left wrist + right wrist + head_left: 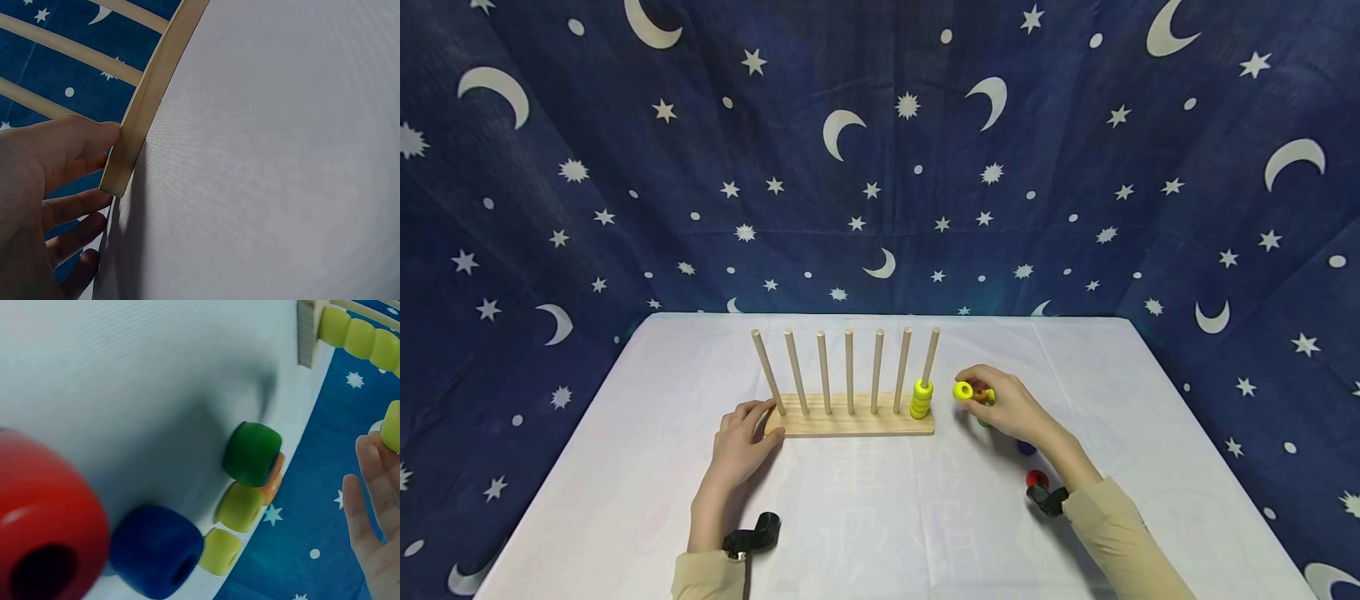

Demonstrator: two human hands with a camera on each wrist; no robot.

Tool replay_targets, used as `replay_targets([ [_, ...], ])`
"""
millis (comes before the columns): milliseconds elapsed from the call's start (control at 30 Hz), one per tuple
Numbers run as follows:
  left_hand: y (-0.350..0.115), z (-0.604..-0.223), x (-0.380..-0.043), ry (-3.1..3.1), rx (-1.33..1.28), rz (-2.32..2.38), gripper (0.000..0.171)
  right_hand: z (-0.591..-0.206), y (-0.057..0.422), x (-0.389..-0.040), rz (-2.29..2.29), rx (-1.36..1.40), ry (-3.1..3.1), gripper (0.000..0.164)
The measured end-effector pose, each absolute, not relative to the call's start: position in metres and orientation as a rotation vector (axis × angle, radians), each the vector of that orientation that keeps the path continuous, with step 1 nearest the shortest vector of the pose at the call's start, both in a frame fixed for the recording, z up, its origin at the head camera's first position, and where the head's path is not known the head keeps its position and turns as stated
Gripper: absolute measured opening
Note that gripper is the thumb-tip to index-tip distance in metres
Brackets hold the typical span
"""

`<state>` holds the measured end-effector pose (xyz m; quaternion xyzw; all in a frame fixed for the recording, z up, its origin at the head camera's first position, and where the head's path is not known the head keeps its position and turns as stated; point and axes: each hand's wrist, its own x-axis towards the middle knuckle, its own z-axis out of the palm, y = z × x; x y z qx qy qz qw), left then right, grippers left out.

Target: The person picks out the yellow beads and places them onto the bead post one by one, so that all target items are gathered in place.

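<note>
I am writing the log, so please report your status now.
Left grip holds wooden rack at its end. Right grip pinches yellow bead, off the rack. Nothing seen between bead and nearest peg.

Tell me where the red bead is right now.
In the right wrist view, the red bead is at the left edge, beside the blue bead; the head view shows it right of centre, just above the black wrist camera.

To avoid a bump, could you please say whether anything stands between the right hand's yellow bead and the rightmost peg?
Nothing visible stands between the held yellow bead and the rightmost peg; its upper part is bare.
</note>
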<state>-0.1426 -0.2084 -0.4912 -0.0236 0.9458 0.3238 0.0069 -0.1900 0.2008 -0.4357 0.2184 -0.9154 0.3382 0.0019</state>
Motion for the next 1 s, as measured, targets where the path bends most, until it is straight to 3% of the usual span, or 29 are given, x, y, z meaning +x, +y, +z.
replay_targets([
  [1000,-0.208,-0.491,-0.142,2.965,-0.083,1.007,0.055,-0.371,0.180,-0.170,1.066,0.790,-2.476,0.041],
])
